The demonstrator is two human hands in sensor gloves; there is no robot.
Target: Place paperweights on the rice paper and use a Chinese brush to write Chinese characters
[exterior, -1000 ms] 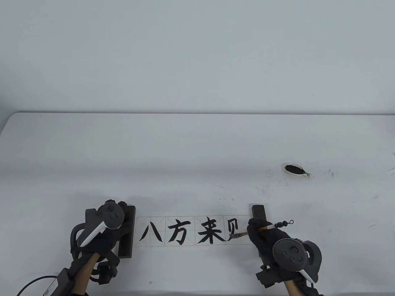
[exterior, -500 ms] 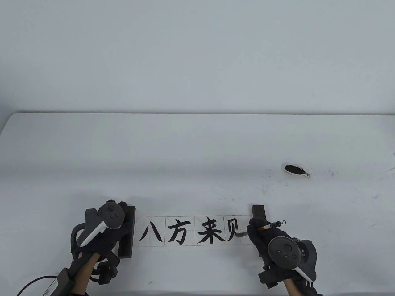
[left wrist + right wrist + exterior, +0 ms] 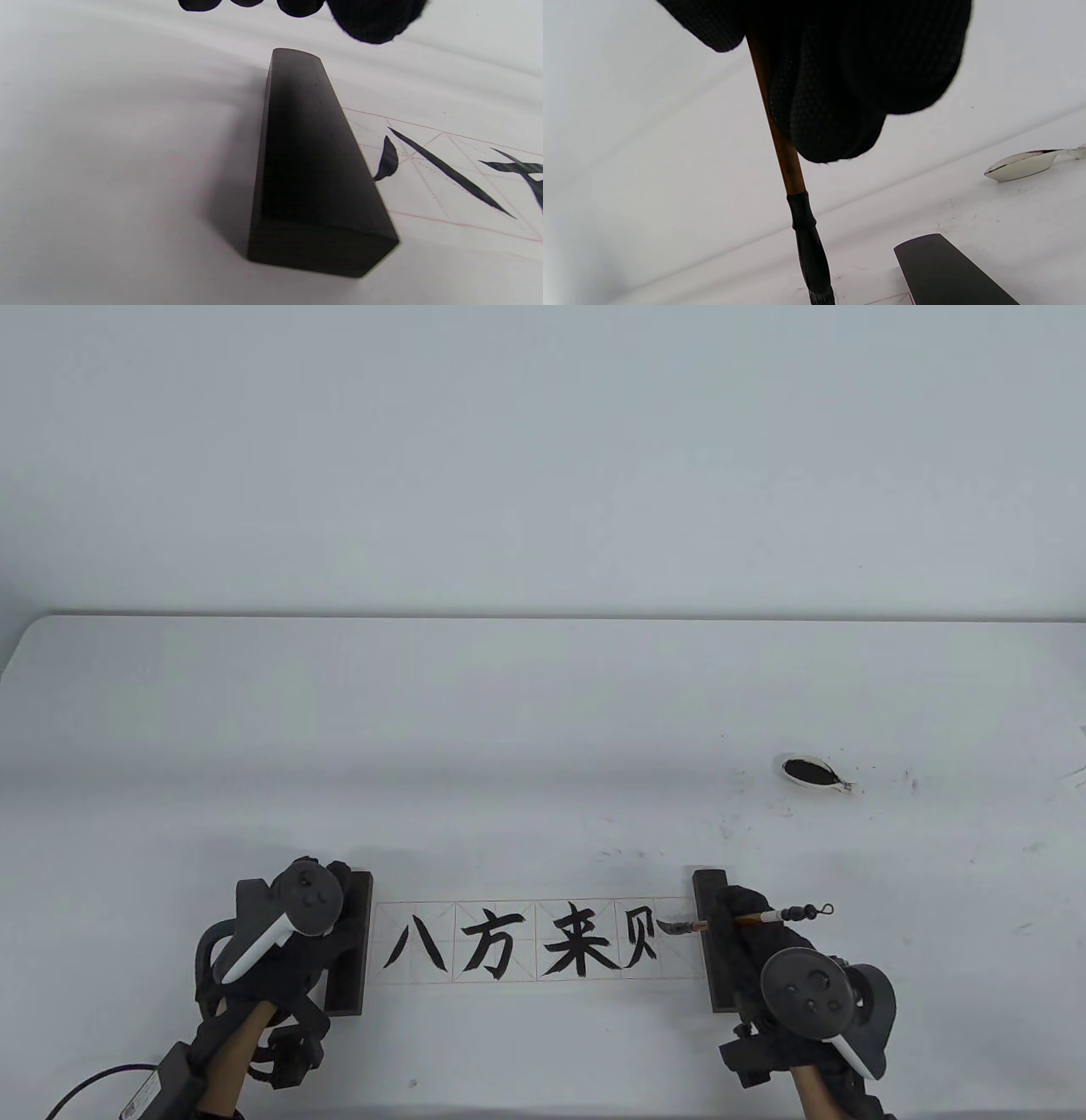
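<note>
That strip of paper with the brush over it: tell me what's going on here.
A person is writing Chinese characters on rice paper pinned by a dark paperweight at each end. The right hand grips the brush, its tip at the start of a stroke in the last grid square. The left hand rests by the left paperweight. Three characters are complete.

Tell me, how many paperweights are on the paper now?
2. One paperweight lies on the left end of the paper, under the left hand. The other paperweight lies on the right end, partly hidden by the right hand.

recording studio | bare white table [image 3: 543, 712] | blank white backdrop [image 3: 543, 458]
</note>
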